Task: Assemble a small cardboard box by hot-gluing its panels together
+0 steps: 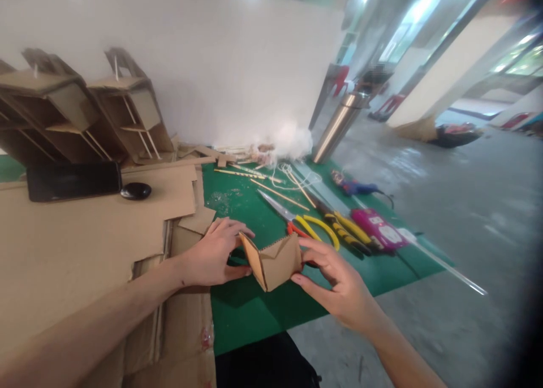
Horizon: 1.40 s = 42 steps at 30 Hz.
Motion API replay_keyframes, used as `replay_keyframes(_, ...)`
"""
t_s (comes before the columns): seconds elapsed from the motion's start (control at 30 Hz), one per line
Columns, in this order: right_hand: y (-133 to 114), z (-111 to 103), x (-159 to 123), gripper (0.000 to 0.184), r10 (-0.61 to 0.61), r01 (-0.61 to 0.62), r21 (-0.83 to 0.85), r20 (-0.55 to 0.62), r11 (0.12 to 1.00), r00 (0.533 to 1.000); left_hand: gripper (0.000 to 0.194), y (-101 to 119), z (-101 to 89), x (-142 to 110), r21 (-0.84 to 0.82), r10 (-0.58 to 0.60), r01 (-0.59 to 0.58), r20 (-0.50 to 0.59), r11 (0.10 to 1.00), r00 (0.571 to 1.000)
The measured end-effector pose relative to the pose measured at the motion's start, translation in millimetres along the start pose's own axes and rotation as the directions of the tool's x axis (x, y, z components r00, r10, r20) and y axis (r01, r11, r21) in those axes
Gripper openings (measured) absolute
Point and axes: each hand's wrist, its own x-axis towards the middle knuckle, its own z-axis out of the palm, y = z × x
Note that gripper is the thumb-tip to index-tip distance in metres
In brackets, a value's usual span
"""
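Observation:
A small folded piece of cardboard (278, 263) is held between my two hands above the green table top (241, 326). Its two panels meet at an angle, with a triangular flap showing inside. My left hand (216, 252) pinches the left panel between thumb and fingers. On the opposite side, my right hand (331, 280) grips the right edge, thumb in front and fingers partly hidden behind. Just beyond the cardboard lie scissors (316, 229) with yellow and red handles.
Cardboard sheets (106, 235) cover the left side, bearing a phone (74, 181) and a black mouse (136, 191). Cardboard shelf models (131, 111) stand behind. Pliers (345, 229), a purple box (377, 228), a blue glue gun (354, 185), sticks (280, 193) and a steel flask (339, 126) occupy the right.

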Motion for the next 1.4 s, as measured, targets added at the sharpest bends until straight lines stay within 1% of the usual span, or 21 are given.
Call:
replay_keyframes(0.07,-1.0,-1.0,4.1,0.043,-0.003,0.004,0.065,-0.009,0.998,1.000,0.036,0.0,2.5,0.5,0.023,-0.041,0.041,-0.026,0.999,0.999)
replay_keyframes(0.1,-1.4,-1.5,6.2,0.042,0.002,-0.001,0.094,-0.014,0.996,1.000,0.046,-0.3,4.0,0.5,0.023,-0.067,0.068,-0.041,0.997,0.997)
replay_keyframes(0.2,-2.4,-2.4,11.0,0.042,0.056,-0.052,0.126,-0.031,0.991,0.998,0.084,-2.6,8.5,-0.5,-0.016,-0.141,0.141,-0.075,0.990,0.987)
replay_keyframes(0.23,-2.6,-2.4,12.0,0.043,0.075,-0.070,0.127,-0.038,0.989,0.996,0.093,-3.5,9.5,-1.1,-0.031,-0.152,0.150,-0.076,0.988,0.985)
replay_keyframes(0.3,-2.6,-1.7,13.2,0.043,0.108,-0.100,0.135,-0.048,0.986,0.993,0.102,-4.7,10.4,-2.1,-0.052,-0.150,0.146,-0.073,0.988,0.986)
replay_keyframes(0.37,-1.9,-0.3,13.8,0.043,0.126,-0.116,0.157,-0.054,0.981,0.991,0.099,-4.7,9.8,-2.8,-0.055,-0.135,0.132,-0.075,0.990,0.988)
replay_keyframes(0.53,2.2,3.2,14.3,0.045,0.133,-0.110,0.210,-0.100,0.972,0.986,0.075,0.0,4.5,-2.1,-0.047,-0.125,0.122,-0.089,0.991,0.988)
replay_keyframes(0.7,3.7,3.8,15.2,0.043,0.138,-0.097,0.275,-0.134,0.957,0.981,0.061,4.9,0.4,-2.0,-0.051,-0.101,0.096,-0.099,0.994,0.990)
replay_keyframes(0.77,3.3,5.3,16.4,0.041,0.123,-0.075,0.301,-0.142,0.951,0.982,0.047,5.3,0.2,-2.2,-0.064,-0.071,0.064,-0.103,0.996,0.992)
replay_keyframes(0.83,2.9,8.0,18.2,0.038,0.112,-0.064,0.293,-0.148,0.954,0.983,0.033,4.5,0.7,-2.1,-0.069,-0.020,0.013,-0.102,0.998,0.995)
replay_keyframes(0.93,2.2,12.1,21.7,0.035,0.115,-0.069,0.252,-0.173,0.965,0.978,0.025,2.3,1.6,-1.3,-0.060,0.029,-0.035,-0.097,0.998,0.995)
replay_keyframes(1.0,1.5,13.3,24.5,0.034,0.115,-0.063,0.252,-0.201,0.966,0.973,0.021,1.1,1.7,-0.6,-0.069,0.023,-0.031,-0.106,0.997,0.994)
replay_keyframes(1.07,1.0,13.3,27.3,0.034,0.126,-0.063,0.283,-0.208,0.957,0.970,0.015,0.9,1.3,-0.3,-0.092,-0.012,0.001,-0.125,0.996,0.992)
replay_keyframes(1.1,0.9,13.1,28.7,0.034,0.141,-0.072,0.310,-0.205,0.948,0.969,0.015,1.1,1.1,-0.4,-0.114,-0.039,0.024,-0.130,0.993,0.991)
replay_keyframes(1.17,1.4,13.0,31.0,0.034,0.180,-0.098,0.380,-0.188,0.920,0.966,0.022,1.7,1.1,-1.6,-0.186,-0.102,0.075,-0.138,0.980,0.985)
replay_keyframes(1.27,3.3,14.8,33.3,0.033,0.228,-0.123,0.495,-0.158,0.860,0.961,0.043,2.0,2.4,-4.3,-0.294,-0.168,0.118,-0.151,0.948,0.974)
replay_keyframes(1.33,3.6,17.0,34.3,0.032,0.253,-0.139,0.541,-0.141,0.829,0.957,0.054,1.9,3.5,-5.6,-0.317,-0.173,0.108,-0.185,0.942,0.967)
replay_keyframes(1.4,2.0,19.3,35.2,0.031,0.282,-0.162,0.562,-0.133,0.811,0.950,0.053,2.0,3.9,-5.9,-0.334,-0.147,0.071,-0.209,0.940,0.967)
